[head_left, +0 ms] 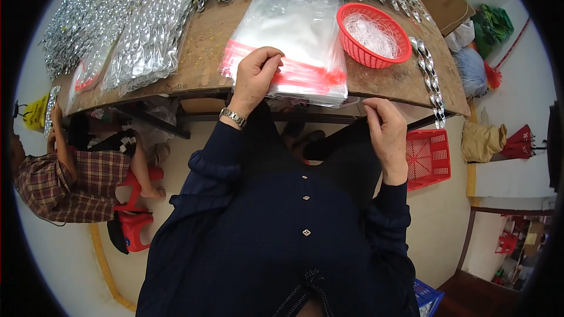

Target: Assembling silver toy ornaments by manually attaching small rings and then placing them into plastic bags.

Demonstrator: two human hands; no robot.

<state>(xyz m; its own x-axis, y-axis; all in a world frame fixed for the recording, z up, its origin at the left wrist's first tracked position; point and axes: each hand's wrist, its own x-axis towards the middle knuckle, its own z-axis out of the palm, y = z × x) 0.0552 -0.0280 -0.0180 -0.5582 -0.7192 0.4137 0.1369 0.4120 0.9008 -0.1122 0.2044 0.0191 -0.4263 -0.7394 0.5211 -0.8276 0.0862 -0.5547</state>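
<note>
My left hand (255, 79), a metal watch on its wrist, is over the near left part of a stack of clear plastic bags (288, 17) with pink-red bands. Its thumb and forefinger are pinched together; anything between them is too fine to make out. Just off the table's front edge, right of the stack, is my right hand (386, 132). Its fingers are curled in with the thumb against them, and what they hold, if anything, does not show. Beyond it stands a red plastic basket (346, 38) of thin clear threads (373, 35). A twisted silver strip (432, 85) hangs over the table edge.
Silver twisted strips (76, 29) are heaped along the back and left of the wooden table (205, 35), beside a bagged bundle (150, 41). A red crate (427, 158) sits below at right. At left a person in a checked shirt (88, 182) sits on a red stool (138, 229).
</note>
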